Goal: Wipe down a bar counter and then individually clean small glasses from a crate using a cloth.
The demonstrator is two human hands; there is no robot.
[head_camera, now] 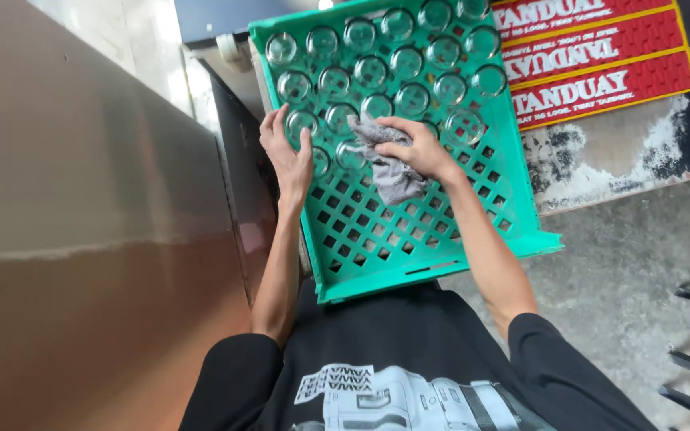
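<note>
Head view, looking down along both forearms. Green crate [377, 239], lattice floor, sits in front of the person's torso, near rim touching the black shirt [409, 351].

Right hand [418, 150]: fingers pinched shut on a grey cloth [389, 164]. Cloth bunches under the fingertips and trails down from the grip onto the bare lattice, toward the wrist. Cloth's upper end lies against the glasses just above the grip.

Left hand [287, 156]: fingers spread and curled loosely over one upturned glass [303, 124] at the crate's left edge, thumb alongside it. Whether the glass is truly clamped, cannot tell; the palm hides its side.

Glasses [397, 72]: clear, upside down, in rows filling the far half of the crate, beyond both hands. The nearest row is touching or just beside the fingertips. Lattice nearer than the hands is bare.

Left of the left hand: a brown metal panel [81, 223]. Right of the right hand, past the crate rim: red mats [592, 56] and a grey floor [624, 271].
</note>
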